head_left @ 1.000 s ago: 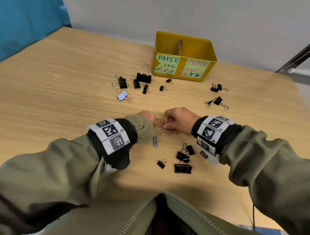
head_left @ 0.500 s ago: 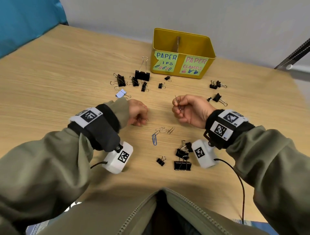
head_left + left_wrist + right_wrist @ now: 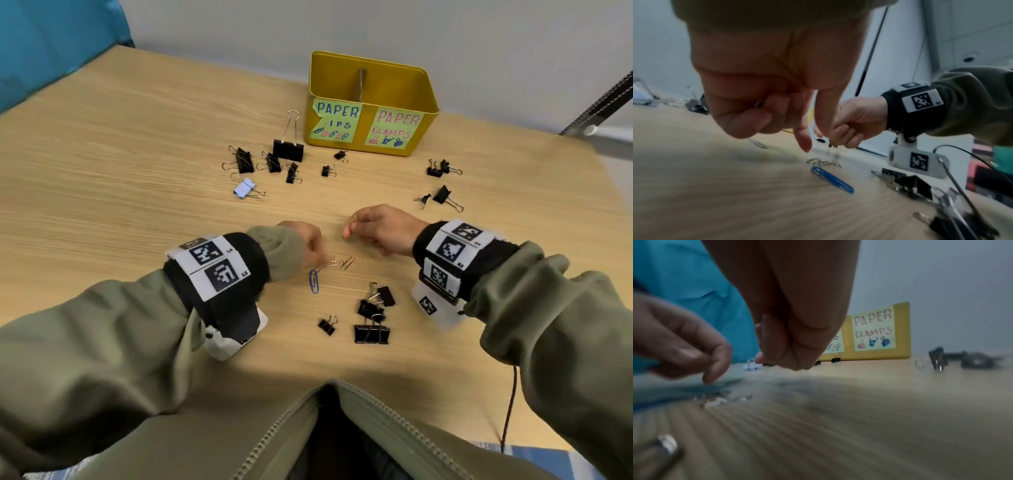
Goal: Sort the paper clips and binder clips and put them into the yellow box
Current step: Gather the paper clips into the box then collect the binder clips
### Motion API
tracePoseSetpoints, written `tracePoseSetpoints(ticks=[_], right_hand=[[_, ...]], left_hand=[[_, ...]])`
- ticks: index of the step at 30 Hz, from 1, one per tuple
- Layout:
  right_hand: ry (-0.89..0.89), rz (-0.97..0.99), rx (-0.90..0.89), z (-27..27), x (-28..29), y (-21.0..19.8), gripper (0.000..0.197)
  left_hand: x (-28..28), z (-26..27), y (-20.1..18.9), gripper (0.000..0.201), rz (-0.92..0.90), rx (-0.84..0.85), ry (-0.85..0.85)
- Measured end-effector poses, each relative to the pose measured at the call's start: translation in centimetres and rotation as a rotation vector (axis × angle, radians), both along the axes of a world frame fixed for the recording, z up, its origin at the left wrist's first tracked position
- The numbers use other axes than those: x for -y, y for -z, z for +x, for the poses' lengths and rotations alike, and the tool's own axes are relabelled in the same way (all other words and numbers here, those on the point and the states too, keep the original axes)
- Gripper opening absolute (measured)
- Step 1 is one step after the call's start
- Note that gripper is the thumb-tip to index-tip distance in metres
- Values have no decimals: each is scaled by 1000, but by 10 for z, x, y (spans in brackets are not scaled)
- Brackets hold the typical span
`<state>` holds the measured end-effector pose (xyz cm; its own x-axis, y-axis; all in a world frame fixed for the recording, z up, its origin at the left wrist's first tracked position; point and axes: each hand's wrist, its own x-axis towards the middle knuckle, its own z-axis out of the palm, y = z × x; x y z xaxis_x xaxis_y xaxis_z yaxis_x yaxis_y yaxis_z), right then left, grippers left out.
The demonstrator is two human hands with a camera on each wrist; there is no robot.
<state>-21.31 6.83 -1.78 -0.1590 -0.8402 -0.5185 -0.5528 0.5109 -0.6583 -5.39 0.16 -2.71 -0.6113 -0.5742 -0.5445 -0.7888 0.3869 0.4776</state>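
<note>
A small heap of silver paper clips [image 3: 340, 263] and one blue paper clip [image 3: 314, 281] lie on the wooden table in front of me. My left hand [image 3: 313, 257] hovers right over the silver clips [image 3: 823, 162], thumb and forefinger pointing down at them, while its other fingers curl round a silver clip [image 3: 758, 104]. My right hand [image 3: 356, 231] is a closed fist just beyond the heap, pinching a paper clip that is mostly hidden. The yellow box [image 3: 423, 126] stands at the back, divided in two, labelled for paper clips on the left and paper clamps on the right.
Black binder clips [image 3: 371, 318] cluster near my right wrist. More black ones [image 3: 274, 161] and a pale blue one [image 3: 244, 188] lie left of the box. A few more binder clips [image 3: 442, 185] lie at the right. A blue panel [image 3: 51, 44] borders the table's far left.
Both hands were together at the heap, then drew apart with clips. Now the left hand has come back over the silver clips and the right fist has turned knuckles up.
</note>
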Motion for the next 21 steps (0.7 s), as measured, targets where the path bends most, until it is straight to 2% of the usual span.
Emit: tracePoseSetpoints(ticks=[2,5,8,11,15,17,19,20,21], right_hand=[[-173,3,-257,4,-2,-4,17],[-330,65,-414,10,-3,-4,36],[-376,62,-431,15,1,4,43],[-376,0,-406,18,6,7,34],[-323,-16,-320,18,5,9,22],[-314,-17,-287,16,2,11,15],[-333,-6,-291,16,0,11,11],[-347,6,-307,16,0,12,10],[-364,12,-331,17,0,13,11]], left_hand=[[-4,0,1,33,-67,110,106],[-8,-6,0,44,-104,215,187],[-8,-11,-3,25,-61,179,118],[-5,-14,-2,6,-47,149,81],[-1,-13,0,29,3,140,22],[-1,-13,2,27,-13,169,53],[-3,-12,2,10,-27,189,75],[-4,-10,2,12,-53,191,103],[-6,-8,3,24,-89,198,147]])
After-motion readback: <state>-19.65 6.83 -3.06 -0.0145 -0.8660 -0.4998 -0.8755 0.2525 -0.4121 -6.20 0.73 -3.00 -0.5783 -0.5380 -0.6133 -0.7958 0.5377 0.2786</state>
